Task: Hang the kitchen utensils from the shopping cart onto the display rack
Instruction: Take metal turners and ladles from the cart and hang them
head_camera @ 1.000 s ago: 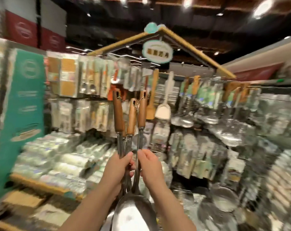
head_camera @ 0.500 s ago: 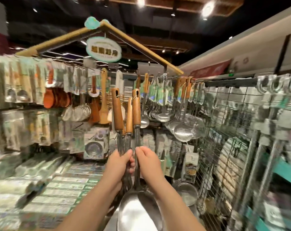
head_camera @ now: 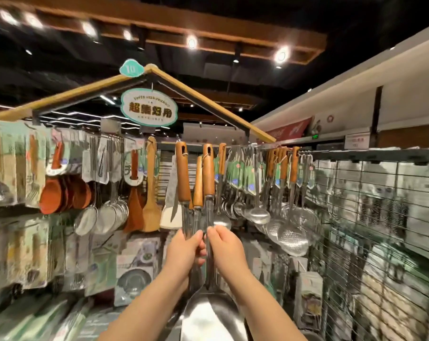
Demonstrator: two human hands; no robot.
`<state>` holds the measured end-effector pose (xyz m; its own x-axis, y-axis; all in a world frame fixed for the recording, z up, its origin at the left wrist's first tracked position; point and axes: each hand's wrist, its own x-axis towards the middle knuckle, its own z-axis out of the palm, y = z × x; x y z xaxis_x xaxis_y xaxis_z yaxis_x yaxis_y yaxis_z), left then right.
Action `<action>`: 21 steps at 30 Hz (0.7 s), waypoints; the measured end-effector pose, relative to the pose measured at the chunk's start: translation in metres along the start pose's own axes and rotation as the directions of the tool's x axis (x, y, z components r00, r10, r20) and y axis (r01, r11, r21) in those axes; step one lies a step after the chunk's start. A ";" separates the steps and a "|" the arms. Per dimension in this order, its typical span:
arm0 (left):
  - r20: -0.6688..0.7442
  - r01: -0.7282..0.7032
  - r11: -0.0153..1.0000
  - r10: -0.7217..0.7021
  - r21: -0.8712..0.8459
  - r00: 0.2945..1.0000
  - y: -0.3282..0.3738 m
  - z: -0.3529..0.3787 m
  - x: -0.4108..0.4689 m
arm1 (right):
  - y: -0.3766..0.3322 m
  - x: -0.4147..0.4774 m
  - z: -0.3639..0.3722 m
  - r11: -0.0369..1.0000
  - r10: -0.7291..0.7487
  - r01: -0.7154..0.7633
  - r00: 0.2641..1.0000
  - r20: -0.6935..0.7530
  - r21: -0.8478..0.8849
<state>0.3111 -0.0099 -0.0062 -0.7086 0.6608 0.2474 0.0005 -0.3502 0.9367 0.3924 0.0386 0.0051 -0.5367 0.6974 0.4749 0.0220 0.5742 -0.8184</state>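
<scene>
I hold a bunch of three steel utensils with wooden handles upright in front of me, handles up. My left hand grips two of the steel shafts. My right hand pinches the shaft of the rightmost utensil, whose wide shiny steel blade points down between my forearms. The handle tops with their hanging holes reach about level with the display rack's top rail. Similar wood-handled ladles and skimmers hang from that rail to the right. The shopping cart is not in view.
Wooden spatulas, orange scoops and mesh strainers hang on the left part of the rack. A wire grid panel stands at the right. Packaged goods fill the lower shelves. An oval sign hangs under the roof-shaped frame.
My view has swung to the right and moved closer to the rack. My hands have kept the same hold on the utensils, and the handles now stand right before the hanging rail.
</scene>
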 end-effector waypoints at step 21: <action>0.054 -0.079 0.996 0.077 0.044 0.996 0.023 0.005 0.125 | 0.008 0.133 0.006 0.998 0.048 -0.051 0.988 -0.146 -0.019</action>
<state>0.2265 0.0681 0.0472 -0.6675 0.6666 0.3318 0.0878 -0.3721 0.9240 0.3159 0.1337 0.0601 -0.4064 0.7793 0.4770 0.0654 0.5455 -0.8355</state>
